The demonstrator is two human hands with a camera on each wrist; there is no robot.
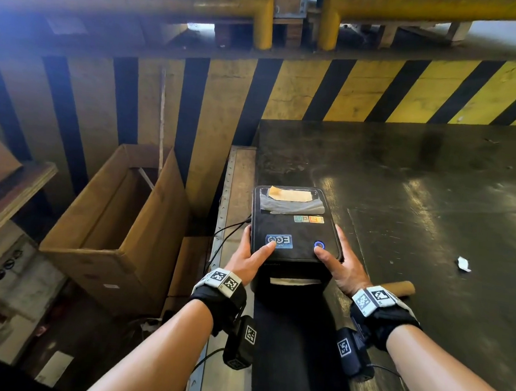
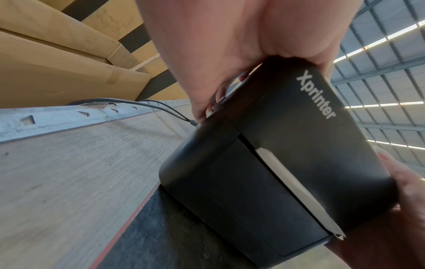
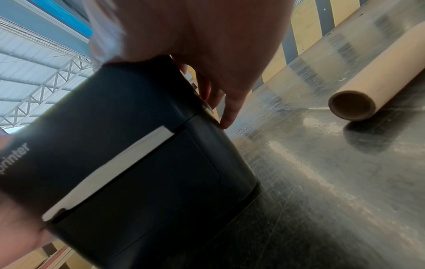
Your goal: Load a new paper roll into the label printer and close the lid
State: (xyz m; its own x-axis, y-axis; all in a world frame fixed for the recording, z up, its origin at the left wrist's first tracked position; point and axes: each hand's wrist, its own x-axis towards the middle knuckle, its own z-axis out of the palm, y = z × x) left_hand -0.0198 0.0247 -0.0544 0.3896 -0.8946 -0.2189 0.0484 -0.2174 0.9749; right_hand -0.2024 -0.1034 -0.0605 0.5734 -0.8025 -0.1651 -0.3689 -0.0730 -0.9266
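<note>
My left hand (image 1: 247,260) and right hand (image 1: 342,267): each clasps a side of the printer (image 1: 293,234), thumbs on its shut lid (image 1: 291,225). Paper strip (image 1: 295,281) at the front slot between my wrists. Tube (image 1: 398,287) just right of my right hand. Table (image 1: 434,183) beyond.

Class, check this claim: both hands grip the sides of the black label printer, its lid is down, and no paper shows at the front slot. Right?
Wrong on the paper: a white strip shows in the front slot in both wrist views. The left hand and right hand do grip the label printer, lid down.
</note>
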